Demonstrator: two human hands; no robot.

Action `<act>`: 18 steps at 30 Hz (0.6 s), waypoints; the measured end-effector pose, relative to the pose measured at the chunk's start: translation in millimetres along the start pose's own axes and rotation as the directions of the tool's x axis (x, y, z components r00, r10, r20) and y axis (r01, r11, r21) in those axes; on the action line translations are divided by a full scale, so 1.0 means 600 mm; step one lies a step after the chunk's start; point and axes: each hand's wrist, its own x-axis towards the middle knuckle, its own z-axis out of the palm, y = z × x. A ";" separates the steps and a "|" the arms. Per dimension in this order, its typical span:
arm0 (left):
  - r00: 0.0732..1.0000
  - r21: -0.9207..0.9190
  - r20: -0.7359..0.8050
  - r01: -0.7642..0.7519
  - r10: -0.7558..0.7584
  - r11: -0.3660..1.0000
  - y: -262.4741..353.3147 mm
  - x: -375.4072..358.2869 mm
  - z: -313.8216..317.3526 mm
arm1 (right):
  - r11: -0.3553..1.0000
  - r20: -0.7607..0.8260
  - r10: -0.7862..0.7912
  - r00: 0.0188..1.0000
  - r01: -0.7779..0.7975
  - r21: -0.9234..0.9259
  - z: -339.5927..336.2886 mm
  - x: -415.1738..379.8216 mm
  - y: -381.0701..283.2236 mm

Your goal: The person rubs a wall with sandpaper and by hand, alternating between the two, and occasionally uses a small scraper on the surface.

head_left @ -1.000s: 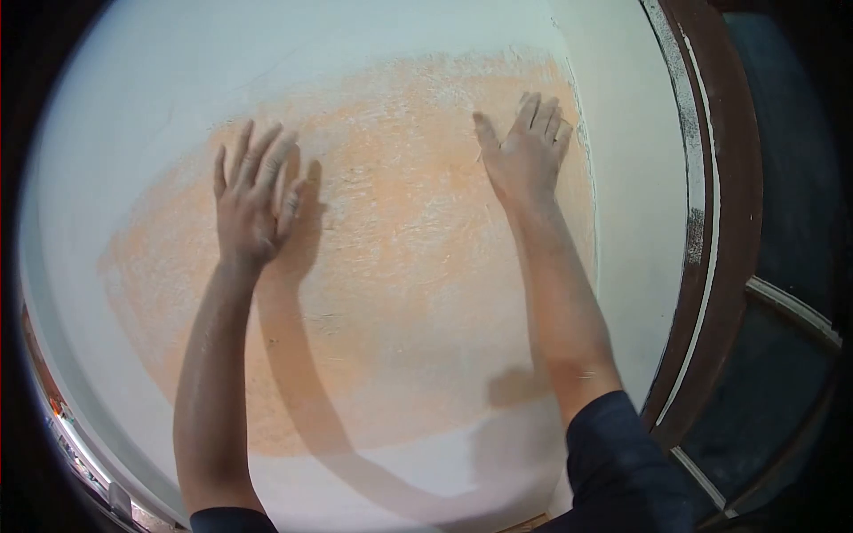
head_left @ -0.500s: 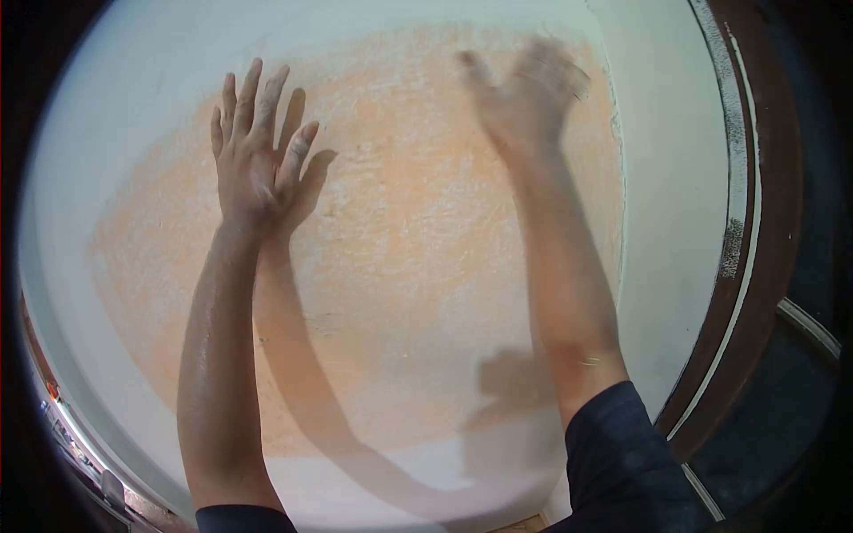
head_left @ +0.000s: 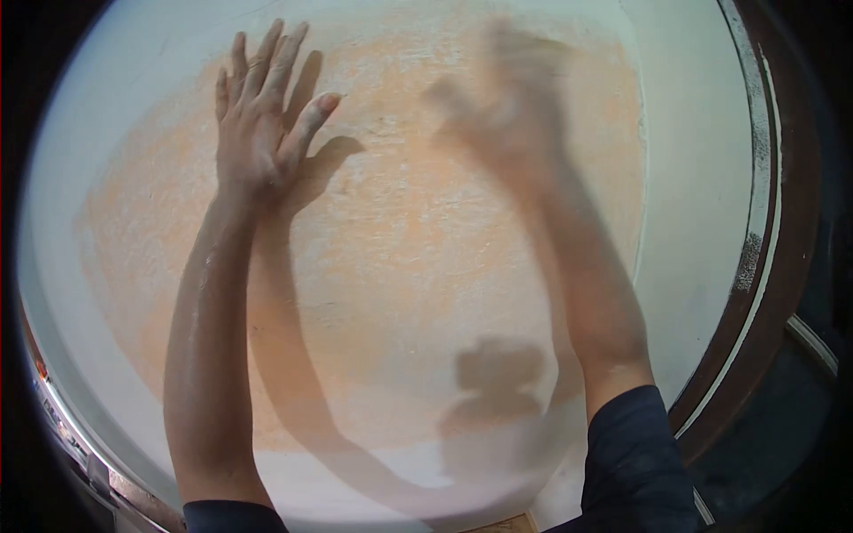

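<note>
My left hand (head_left: 258, 115) lies flat on the wall (head_left: 400, 266), fingers spread, over its rough orange patch (head_left: 409, 231). My right hand (head_left: 506, 107) is blurred against the same patch; I cannot tell its finger position.

1. The bare left hand (head_left: 262, 111) is raised high with its arm stretched straight, fingers extended together and thumb splayed to the side.
2. The bare right hand (head_left: 506, 107) is also raised, open with fingers spread, though blurred.
3. Dark sleeves cover both upper arms.
</note>
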 end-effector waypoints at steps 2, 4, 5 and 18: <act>1.000 -0.036 -0.021 -0.002 0.001 0.999 -0.004 0.003 0.000 | 0.944 0.109 -0.327 0.939 0.318 0.090 0.009 -0.064 -0.079; 1.000 -0.069 -0.027 -0.015 0.013 0.998 0.004 0.003 0.006 | 0.898 0.142 -0.430 0.891 0.407 0.165 0.003 -0.086 -0.080; 1.000 -0.070 -0.020 0.004 -0.006 0.998 0.005 0.004 0.008 | 0.932 0.122 -0.355 0.927 0.340 0.124 -0.012 -0.073 -0.050; 0.998 0.017 -0.002 0.061 -0.061 0.998 0.010 -0.002 0.002 | 0.941 0.220 -0.320 0.922 0.284 0.182 -0.028 -0.145 -0.028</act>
